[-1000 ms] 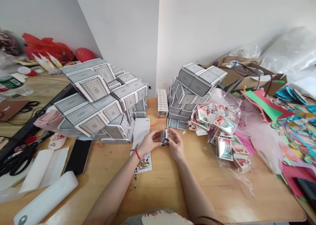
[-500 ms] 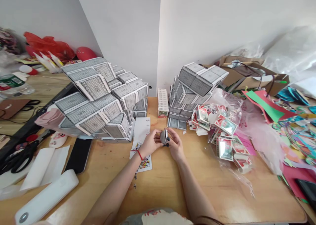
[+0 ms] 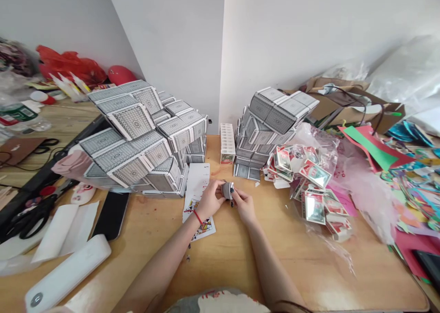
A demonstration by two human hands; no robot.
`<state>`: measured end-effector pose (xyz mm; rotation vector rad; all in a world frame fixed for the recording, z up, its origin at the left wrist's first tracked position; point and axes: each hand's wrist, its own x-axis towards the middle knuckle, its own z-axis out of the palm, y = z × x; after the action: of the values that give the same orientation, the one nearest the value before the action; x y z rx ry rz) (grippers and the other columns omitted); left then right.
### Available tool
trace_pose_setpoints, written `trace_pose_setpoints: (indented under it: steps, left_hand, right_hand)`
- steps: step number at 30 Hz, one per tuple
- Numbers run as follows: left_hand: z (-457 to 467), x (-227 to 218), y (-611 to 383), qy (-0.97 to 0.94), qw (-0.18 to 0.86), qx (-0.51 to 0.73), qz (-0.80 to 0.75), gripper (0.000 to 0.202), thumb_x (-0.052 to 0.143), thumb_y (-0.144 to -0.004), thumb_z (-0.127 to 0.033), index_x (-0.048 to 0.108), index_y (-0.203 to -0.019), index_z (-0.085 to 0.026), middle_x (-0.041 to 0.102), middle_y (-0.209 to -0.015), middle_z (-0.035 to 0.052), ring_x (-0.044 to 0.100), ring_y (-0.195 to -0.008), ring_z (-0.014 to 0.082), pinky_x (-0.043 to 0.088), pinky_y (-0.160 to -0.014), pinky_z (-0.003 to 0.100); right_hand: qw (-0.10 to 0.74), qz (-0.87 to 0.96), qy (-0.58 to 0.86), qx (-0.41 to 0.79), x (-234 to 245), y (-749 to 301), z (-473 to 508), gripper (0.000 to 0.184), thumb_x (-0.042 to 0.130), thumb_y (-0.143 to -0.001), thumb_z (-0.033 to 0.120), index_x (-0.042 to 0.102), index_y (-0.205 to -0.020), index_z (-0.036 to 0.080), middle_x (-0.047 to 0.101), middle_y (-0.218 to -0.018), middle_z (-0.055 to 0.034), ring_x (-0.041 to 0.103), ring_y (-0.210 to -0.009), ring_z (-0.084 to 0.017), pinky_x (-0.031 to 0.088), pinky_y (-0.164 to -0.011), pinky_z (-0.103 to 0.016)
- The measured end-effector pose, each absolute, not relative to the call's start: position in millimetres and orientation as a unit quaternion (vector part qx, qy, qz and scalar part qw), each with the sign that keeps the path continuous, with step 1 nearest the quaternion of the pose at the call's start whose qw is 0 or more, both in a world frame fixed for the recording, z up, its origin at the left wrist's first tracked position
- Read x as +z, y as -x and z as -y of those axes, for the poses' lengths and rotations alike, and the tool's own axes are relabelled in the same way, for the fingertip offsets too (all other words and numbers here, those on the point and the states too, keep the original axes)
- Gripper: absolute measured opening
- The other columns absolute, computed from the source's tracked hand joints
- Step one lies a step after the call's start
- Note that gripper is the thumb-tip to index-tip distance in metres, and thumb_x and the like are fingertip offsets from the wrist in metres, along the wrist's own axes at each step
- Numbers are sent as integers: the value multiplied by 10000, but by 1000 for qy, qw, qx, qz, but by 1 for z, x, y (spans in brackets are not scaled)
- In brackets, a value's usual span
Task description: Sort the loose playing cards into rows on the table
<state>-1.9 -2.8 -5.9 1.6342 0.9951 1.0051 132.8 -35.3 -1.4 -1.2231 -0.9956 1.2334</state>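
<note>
Both my hands meet above the middle of the wooden table (image 3: 295, 267). My left hand (image 3: 208, 202) and my right hand (image 3: 243, 205) pinch a small folded playing card piece (image 3: 227, 190) with a grey patterned back between their fingertips. A red band circles my left wrist. Under my left hand lie flat playing cards (image 3: 198, 184), face up. A big structure of folded card blocks (image 3: 137, 139) stands to the left, and a smaller card-block structure (image 3: 271, 120) stands behind to the right.
A plastic bag of card packs (image 3: 314, 184) lies right of my hands. Coloured paper scraps (image 3: 409, 184) cover the far right. Scissors (image 3: 30, 216), white paper sheets (image 3: 65, 230), a white case (image 3: 65, 276) and a black tablet (image 3: 112, 214) sit at the left. A white card box (image 3: 227, 143) stands by the wall.
My hands have kept working the small card piece, turning it slightly. The view has shifted a little; nothing else on the table has moved.
</note>
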Motion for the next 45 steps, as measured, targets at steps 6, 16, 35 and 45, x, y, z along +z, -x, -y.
trace_pose_setpoints:
  steps: [6,16,35,45]
  left_hand:
    - [2,-3,3,-692,436,404,-410,451,575,-606,4,487,-1004,-190,493,-1107,60,531,-980,176,488,-810,345]
    - [2,-3,0,-709,388,398,-435,459,586,-595,3,484,-999,-190,481,-1049,58,521,-968,181,489,-789,328]
    - [0,-9,0,-721,348,421,-427,430,596,-629,-16,513,-1010,-197,504,-1057,65,541,-965,177,505,-770,319]
    - [2,3,3,-717,342,467,-388,156,563,-746,-161,554,-900,-183,563,-1086,83,502,-1070,199,402,-920,428]
  right_hand:
    - [533,456,564,436,-2,-132,36,396,524,-748,439,512,-464,163,431,-436,30,392,-438,-95,308,-457,-224]
    - [572,421,585,391,-10,-128,39,413,448,-797,446,581,-529,161,525,-478,2,465,-465,-123,379,-506,-245]
    - [567,479,564,362,-26,-128,41,325,499,-775,304,594,-1041,144,625,-836,-70,542,-585,-137,470,-588,-276]
    - [546,519,605,258,-23,-127,43,264,447,-811,274,611,-1000,189,645,-914,-71,590,-744,-164,470,-690,-288]
